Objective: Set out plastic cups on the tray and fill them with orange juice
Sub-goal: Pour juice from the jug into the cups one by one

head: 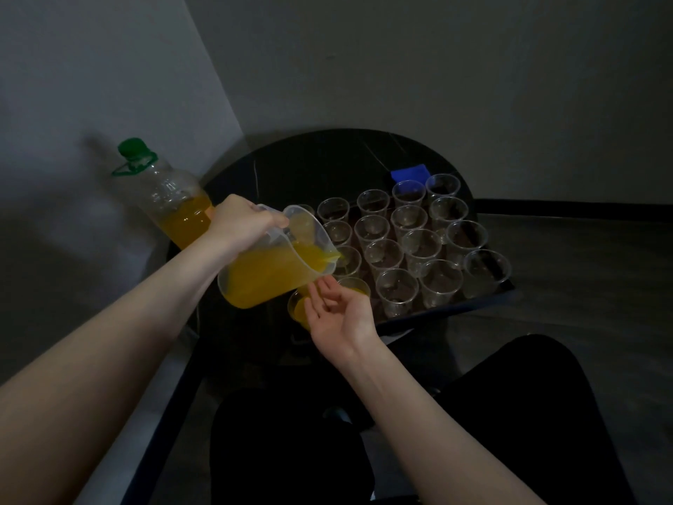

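A: How far along can the task be judged?

B: The cups (415, 246) are already set out in rows on the dark tray (473, 304), on the round black table (291, 165); most are seen empty; juice is visible in only two, a filled cup (355, 286) at the near left and another (298, 309) half hidden behind the right hand (337, 315); so filling is judged barely begun.

A: And the hands?

B: The handle of the jug (269, 271) is grasped by the left hand (244, 222); the jug is tilted, its spout toward the left column; the right hand is held palm up, fingers relaxed, holding nothing.

A: Materials?

B: Thin clear ribbed plastic for the cups; translucent plastic for the jug; a green-capped bottle (171, 198), part full, is seen far left.
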